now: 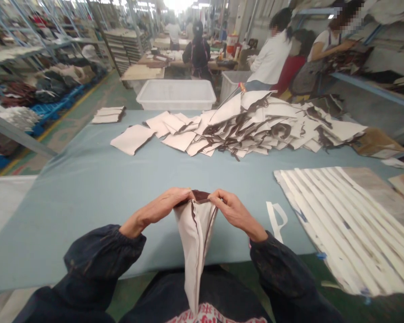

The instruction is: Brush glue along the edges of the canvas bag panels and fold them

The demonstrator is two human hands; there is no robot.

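Note:
Between my two hands hangs a cream fabric pouch with dark brown edging, its long body dropping past the table edge towards my lap. My left hand grips the upper left rim, and my right hand pinches the upper right rim. The rim is spread apart, so some brown lining shows between the hands. Fingertips on the far side of the fabric are partly hidden. To the right of my right hand, a white strip lies looped on the blue-green table.
Across the table is a heap of cream fabric pieces with brown edging. A small stack sits at the far left. Striped white strips cover the right side. Beyond stand a white bin and several people.

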